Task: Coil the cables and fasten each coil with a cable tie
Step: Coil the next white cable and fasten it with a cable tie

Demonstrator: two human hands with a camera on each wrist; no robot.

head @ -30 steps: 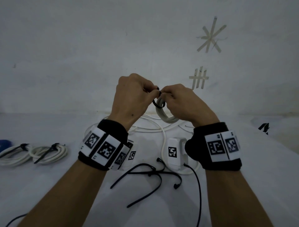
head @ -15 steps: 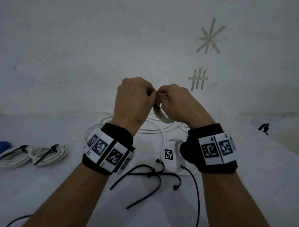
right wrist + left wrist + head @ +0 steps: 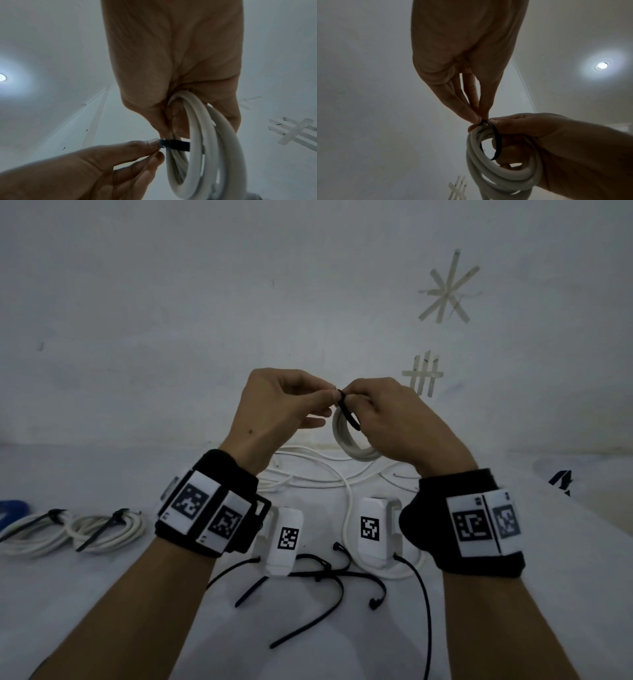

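Two hands raised over the table, working one black cable tie (image 3: 348,415) on a white cable coil (image 3: 352,444).

Far left on the white table (image 3: 102,594): two tied coils (image 3: 73,530), each cinched with a black tie, beside a blue object (image 3: 12,507) at the edge. Left hand (image 3: 281,409): thumb and forefinger pinched together on the tie's end at the top of the coil, other fingers loosely bent. Right hand (image 3: 390,419): fingers curled through and round the coil, held in the air clear of the table; tie looped round its strands. Below, loose white cable (image 3: 347,491) and spare black cable ties (image 3: 318,577) lie on the table between the wrists. Tape marks (image 3: 445,292) on the wall, right.
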